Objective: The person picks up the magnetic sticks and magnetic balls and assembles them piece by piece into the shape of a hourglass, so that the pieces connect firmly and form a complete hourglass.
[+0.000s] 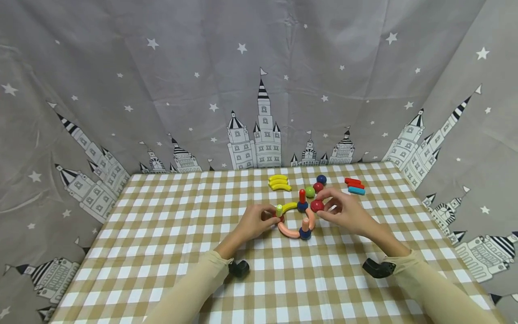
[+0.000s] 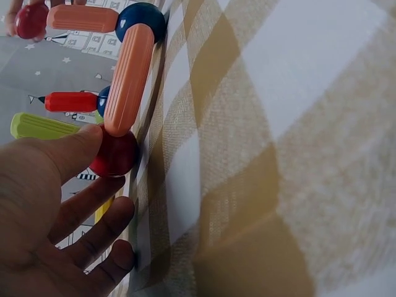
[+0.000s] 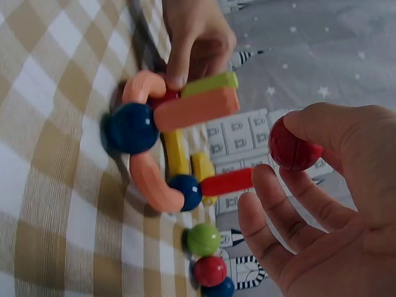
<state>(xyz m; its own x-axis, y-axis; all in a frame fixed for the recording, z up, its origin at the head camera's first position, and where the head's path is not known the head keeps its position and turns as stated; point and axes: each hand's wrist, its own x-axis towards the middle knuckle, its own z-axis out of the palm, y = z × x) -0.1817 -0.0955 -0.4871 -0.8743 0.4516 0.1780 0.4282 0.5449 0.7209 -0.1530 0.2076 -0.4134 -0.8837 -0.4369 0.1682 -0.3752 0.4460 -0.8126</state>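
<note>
On the cloth lies a ring of curved yellow (image 1: 289, 206) and peach rods (image 1: 288, 231) joined by balls. Upright sticks rise from its balls: a red stick (image 1: 302, 196) and a peach stick (image 1: 305, 224) on blue balls, and a light green stick (image 2: 43, 127) on a red ball (image 2: 117, 156). My left hand (image 1: 252, 221) pinches that red ball at the ring's left side, thumb close to the green stick. To the ring's right, my right hand (image 1: 348, 214) holds another red ball (image 3: 293, 146) between thumb and fingers, raised off the cloth.
Behind the ring sit a green ball (image 1: 310, 192), a red ball (image 1: 318, 186) and a blue ball (image 1: 321, 178). Several curved yellow rods (image 1: 279, 182) lie at the back. Red rods (image 1: 354, 182) and a blue rod (image 1: 356, 191) are at back right, before a grey curtain (image 1: 259, 54).
</note>
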